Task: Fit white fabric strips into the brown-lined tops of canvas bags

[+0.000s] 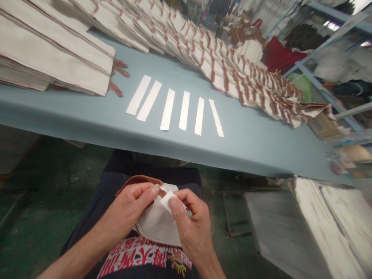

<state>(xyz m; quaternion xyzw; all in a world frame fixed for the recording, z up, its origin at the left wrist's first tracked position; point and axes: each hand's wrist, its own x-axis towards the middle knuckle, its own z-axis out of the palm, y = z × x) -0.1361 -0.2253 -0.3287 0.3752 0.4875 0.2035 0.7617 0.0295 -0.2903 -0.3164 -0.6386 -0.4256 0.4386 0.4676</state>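
Observation:
On my lap lies a cream fabric piece [158, 224] with brown trim [139, 179] along its upper left edge. My left hand [139, 199] pinches the piece's edge near the end of the brown trim, thumb on top. Close beside it, my right hand [192, 217] grips a small white strip [167, 199] between thumb and fingers, held against the fabric edge. The fingers under the fabric are partly hidden. Ahead on the table, several white strips [167, 110] lie spaced apart in a row.
The blue-covered table [110, 124] runs across in front of my knees. Stacked cream fabric pieces [58, 50] lie at its left, and a long overlapping row of brown-trimmed pieces [215, 62] along the back. At lower right stands more cream fabric [328, 224]; blue shelving [319, 77] rises behind.

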